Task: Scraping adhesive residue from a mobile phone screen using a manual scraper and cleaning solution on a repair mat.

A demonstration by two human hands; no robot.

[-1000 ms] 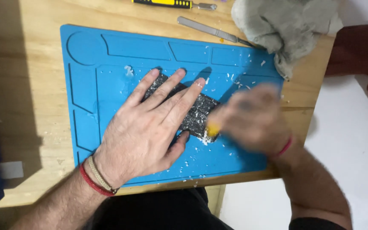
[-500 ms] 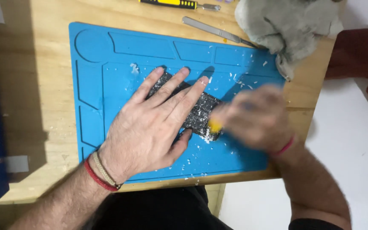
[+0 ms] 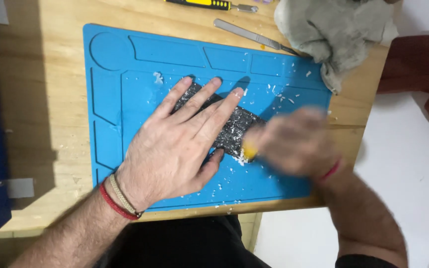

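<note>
Left hand [image 3: 175,149] presses flat on the dark slab [image 3: 224,126].

Under the left hand [image 3: 172,151] lies a dark grey slab [image 3: 229,126] speckled white, on a bright blue mat [image 3: 140,74] flecked with white crumbs. The table [image 3: 45,99] is pale wood. Beyond the right hand [image 3: 294,141], the cloth [image 3: 336,30] is grey.

Probably a repair workbench, blue silicone work mat [image 3: 140,69], wooden table [image 3: 50,114], screwdriver [image 3: 199,3], metal spudger [image 3: 249,33]

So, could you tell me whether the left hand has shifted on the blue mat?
No. The left hand lies flat on the dark slab, placed alike against the blue mat.
</note>
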